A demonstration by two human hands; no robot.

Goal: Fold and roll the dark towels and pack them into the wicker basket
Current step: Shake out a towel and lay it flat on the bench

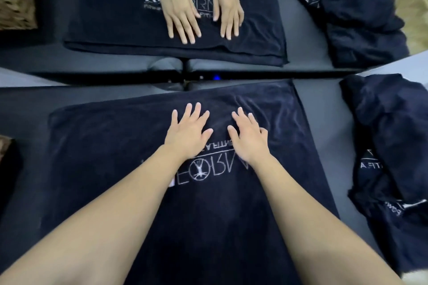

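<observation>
You had barely begun: your left hand [187, 132] and right hand [249, 139] lay flat, fingers spread, gripping nothing, on one spread towel [115, 157] on the surface [324, 122], unrolled, more towels [389, 146] heaped right, nothing yet packed.

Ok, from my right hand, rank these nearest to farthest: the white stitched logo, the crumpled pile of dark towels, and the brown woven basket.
1. White stitched logo on the spread dark towel, just left of the right hand, by its wrist.
2. Crumpled pile of dark towels, off to the right.
3. Brown woven basket, at the far left edge, mostly out of frame.
</observation>
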